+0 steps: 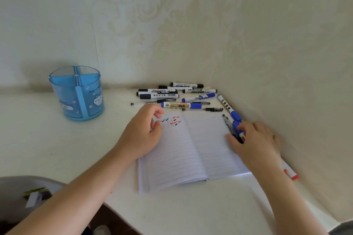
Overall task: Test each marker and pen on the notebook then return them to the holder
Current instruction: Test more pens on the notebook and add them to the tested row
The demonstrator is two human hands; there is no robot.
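Left forearm [80, 192] bare, in from lower left, reaching up and right. Left hand [145, 131] back up, fingers [159, 113] loosely curled, thumb tip near index tip, nothing seen between them. Right forearm [286, 196] bare, in from lower right, angled up and left. Right hand [256, 139] back up, wrist straight, fingers bent downward, thumb [230, 137] stretched out leftward; grip or mere touch, can't tell.

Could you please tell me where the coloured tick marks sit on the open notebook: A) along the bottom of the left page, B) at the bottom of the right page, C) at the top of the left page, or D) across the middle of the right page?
C: the red, blue and black tick marks lie near the top of the notebook's left page, beside the left hand.
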